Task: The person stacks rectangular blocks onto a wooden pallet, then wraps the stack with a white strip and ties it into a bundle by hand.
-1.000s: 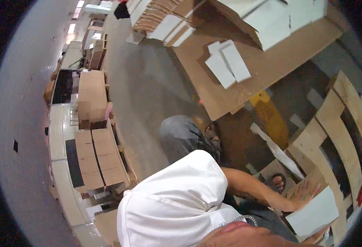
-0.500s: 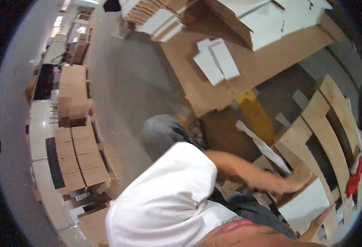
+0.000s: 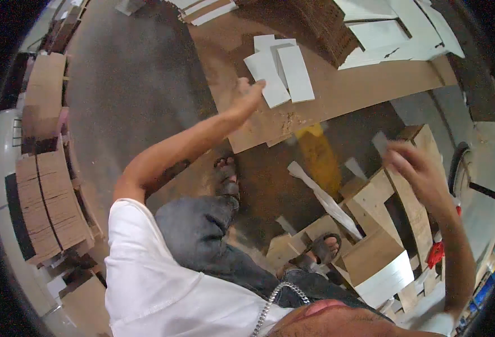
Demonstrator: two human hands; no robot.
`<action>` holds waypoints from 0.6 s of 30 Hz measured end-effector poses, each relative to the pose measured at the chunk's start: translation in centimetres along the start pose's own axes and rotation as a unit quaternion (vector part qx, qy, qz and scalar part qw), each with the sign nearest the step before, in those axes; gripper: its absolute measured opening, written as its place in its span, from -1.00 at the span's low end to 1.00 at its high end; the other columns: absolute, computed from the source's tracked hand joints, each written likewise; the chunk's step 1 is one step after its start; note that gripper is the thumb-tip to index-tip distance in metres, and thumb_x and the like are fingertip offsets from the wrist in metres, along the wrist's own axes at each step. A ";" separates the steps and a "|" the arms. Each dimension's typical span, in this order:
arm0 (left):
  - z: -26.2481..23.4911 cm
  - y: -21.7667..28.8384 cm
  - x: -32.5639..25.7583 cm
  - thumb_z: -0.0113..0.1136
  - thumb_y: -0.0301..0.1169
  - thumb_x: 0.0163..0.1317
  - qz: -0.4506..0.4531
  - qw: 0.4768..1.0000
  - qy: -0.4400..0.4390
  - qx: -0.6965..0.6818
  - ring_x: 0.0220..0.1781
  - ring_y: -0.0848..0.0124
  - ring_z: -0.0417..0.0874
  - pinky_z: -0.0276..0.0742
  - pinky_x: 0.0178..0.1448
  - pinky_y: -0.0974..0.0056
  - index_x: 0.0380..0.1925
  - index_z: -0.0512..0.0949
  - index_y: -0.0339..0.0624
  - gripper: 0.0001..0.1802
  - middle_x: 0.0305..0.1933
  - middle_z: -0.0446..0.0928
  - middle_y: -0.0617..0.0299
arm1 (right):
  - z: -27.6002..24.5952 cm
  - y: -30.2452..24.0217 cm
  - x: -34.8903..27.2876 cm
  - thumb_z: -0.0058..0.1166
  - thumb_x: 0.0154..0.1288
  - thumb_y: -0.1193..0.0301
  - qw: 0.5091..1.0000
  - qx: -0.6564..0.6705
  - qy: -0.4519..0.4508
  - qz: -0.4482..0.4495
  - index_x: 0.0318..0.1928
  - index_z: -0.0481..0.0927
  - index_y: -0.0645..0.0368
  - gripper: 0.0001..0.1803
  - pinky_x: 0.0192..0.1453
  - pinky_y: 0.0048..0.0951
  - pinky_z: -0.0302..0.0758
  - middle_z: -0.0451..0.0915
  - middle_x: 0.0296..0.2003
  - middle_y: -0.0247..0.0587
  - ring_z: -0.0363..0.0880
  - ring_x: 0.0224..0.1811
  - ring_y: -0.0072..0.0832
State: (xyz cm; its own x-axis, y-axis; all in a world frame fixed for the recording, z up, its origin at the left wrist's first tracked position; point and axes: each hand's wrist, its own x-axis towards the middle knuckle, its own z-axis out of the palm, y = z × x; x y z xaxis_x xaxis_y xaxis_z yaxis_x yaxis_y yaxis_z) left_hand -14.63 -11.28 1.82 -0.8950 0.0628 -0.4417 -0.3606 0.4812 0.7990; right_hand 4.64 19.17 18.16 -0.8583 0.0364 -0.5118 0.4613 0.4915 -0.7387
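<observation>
My left hand (image 3: 251, 94) is stretched out over the brown cardboard sheet (image 3: 225, 56), its fingers apart at the left edge of a white panel (image 3: 268, 78). Whether the fingertips touch that panel is hard to tell. A second white panel (image 3: 296, 73) lies beside it, overlapping further white pieces. My right hand (image 3: 413, 163) hovers above the wooden pallet (image 3: 379, 194), fingers loosely bent and slightly blurred, with nothing visible in them. Below it, near my foot, a brown piece with a white face (image 3: 385, 275) rests against the pallet.
A large stack of white-faced cardboard (image 3: 379, 36) stands at the far right of the sheet. White wrapping (image 3: 326, 199) lies by the pallet, near a yellow floor marking (image 3: 319, 157). Bundled brown cardboard (image 3: 50, 205) lines the left side. Something red (image 3: 435, 255) hangs by the pallet.
Both hands have come away from the white-faced piece by the pallet. My left hand has swung far up and left to the white panels; my right hand has risen above the pallet.
</observation>
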 end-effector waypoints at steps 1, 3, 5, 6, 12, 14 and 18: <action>-0.8 -2.6 3.0 -0.04 0.05 0.32 -0.035 0.999 -0.037 -0.018 -0.13 0.36 0.54 0.43 -0.03 0.16 -0.05 0.53 -0.28 -0.43 -0.15 0.57 0.14 | 2.1 -0.2 4.9 0.02 0.39 0.17 0.997 0.046 -0.068 -0.002 0.06 0.52 0.35 -0.53 0.03 -0.45 0.46 0.61 -0.07 -0.08 0.58 -0.09 -0.42; 0.7 -5.4 7.0 -0.03 0.07 0.30 -0.076 0.992 -0.103 -0.019 0.04 0.27 0.46 0.38 0.08 0.11 0.04 0.47 -0.32 -0.37 0.02 0.47 0.02 | 5.9 0.3 13.9 0.00 0.31 0.03 0.997 -0.044 -0.065 0.006 -0.08 0.54 0.45 -0.41 -0.04 -0.32 0.47 0.62 -0.27 0.03 0.59 -0.17 -0.28; 2.7 -5.9 10.0 0.00 0.10 0.24 -0.087 0.986 -0.141 0.032 0.33 0.09 0.32 0.32 0.24 -0.01 0.21 0.33 -0.40 -0.21 0.33 0.27 -0.18 | 8.9 2.6 23.4 -0.09 0.32 -0.02 0.988 -0.155 -0.018 0.007 -0.05 0.50 0.45 -0.35 0.00 -0.18 0.44 0.58 -0.28 0.21 0.58 -0.16 -0.08; 1.9 -9.2 12.4 0.01 0.08 0.25 -0.040 0.995 -0.086 0.013 0.24 0.11 0.37 0.35 0.18 0.03 0.14 0.38 -0.40 -0.26 0.23 0.34 -0.13 | 11.9 2.7 27.7 -0.10 0.32 -0.04 0.996 -0.078 -0.006 -0.034 -0.01 0.49 0.42 -0.34 0.04 -0.20 0.42 0.59 -0.23 0.15 0.56 -0.11 -0.13; 4.0 -4.5 12.6 0.15 0.06 0.17 0.106 0.993 -0.026 -0.034 -0.10 0.23 0.56 0.50 -0.02 0.09 -0.11 0.50 -0.43 -0.34 -0.20 0.56 0.03 | 15.2 3.7 35.8 0.11 0.25 0.06 0.939 0.330 0.032 -0.088 0.07 0.54 0.22 -0.46 0.02 -0.32 0.44 0.58 -0.06 -0.20 0.51 -0.06 -0.46; 4.4 -2.4 10.9 0.22 0.00 0.13 0.068 0.992 -0.081 -0.070 -0.10 0.23 0.60 0.51 -0.06 0.12 -0.07 0.49 -0.43 -0.35 -0.15 0.57 0.03 | 14.4 5.6 35.4 0.17 0.20 0.06 0.952 0.301 0.037 -0.026 0.07 0.55 0.20 -0.44 0.03 -0.32 0.44 0.59 -0.05 -0.20 0.53 -0.05 -0.43; 2.1 -2.3 14.0 0.36 -0.14 0.07 -0.059 0.954 -0.215 -0.202 -0.14 0.25 0.64 0.58 -0.11 0.15 -0.02 0.48 -0.42 -0.39 -0.09 0.58 0.02 | 12.7 5.8 33.8 0.27 0.08 -0.01 0.925 0.371 -0.035 -0.069 0.08 0.56 0.17 -0.34 0.09 -0.34 0.41 0.60 -0.01 -0.18 0.53 0.01 -0.36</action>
State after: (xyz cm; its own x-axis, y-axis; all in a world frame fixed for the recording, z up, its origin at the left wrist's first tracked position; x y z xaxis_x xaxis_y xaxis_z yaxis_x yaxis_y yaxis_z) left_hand -25.81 -9.69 -7.02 -0.6833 0.4233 -0.5948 -0.6015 0.1353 0.7873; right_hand -18.84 12.16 -9.00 -0.9160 -0.0512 -0.3979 0.3977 -0.2460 -0.8839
